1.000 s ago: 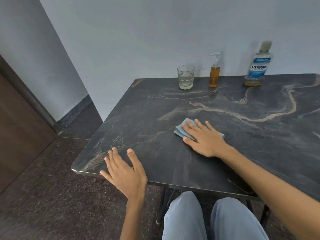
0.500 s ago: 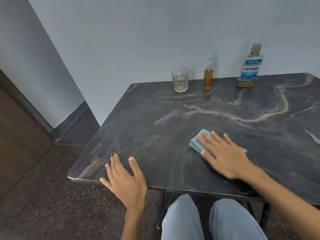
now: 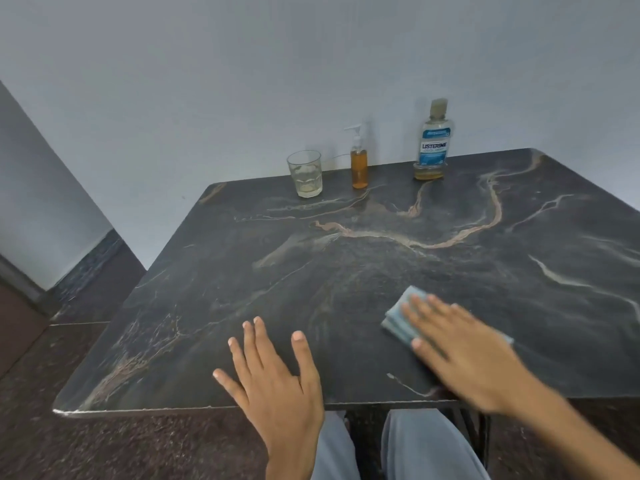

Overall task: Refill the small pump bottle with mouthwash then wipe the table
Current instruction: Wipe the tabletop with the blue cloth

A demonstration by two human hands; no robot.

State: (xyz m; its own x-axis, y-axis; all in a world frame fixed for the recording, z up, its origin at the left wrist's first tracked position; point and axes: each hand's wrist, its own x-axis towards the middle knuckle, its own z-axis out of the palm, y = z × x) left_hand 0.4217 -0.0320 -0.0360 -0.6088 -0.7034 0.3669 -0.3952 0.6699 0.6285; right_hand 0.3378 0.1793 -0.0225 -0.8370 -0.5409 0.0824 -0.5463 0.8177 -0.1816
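A folded light-blue cloth [image 3: 398, 318] lies near the front edge of the dark marble table [image 3: 346, 271], and my right hand [image 3: 460, 348] presses flat on it, fingers spread. My left hand [image 3: 273, 375] rests open on the front edge, fingers apart, holding nothing. At the back by the wall stand the small pump bottle [image 3: 358, 161], filled with amber liquid, and the Listerine mouthwash bottle [image 3: 433, 143], capped, with a little amber liquid at its bottom.
A clear drinking glass [image 3: 305, 173] with a little liquid stands left of the pump bottle. The grey wall runs right behind the table. My knees [image 3: 398, 445] are under the front edge. Dark floor lies to the left.
My right hand has slid the cloth from the table's middle toward the front edge and to the right. My left hand has moved up onto the table edge.
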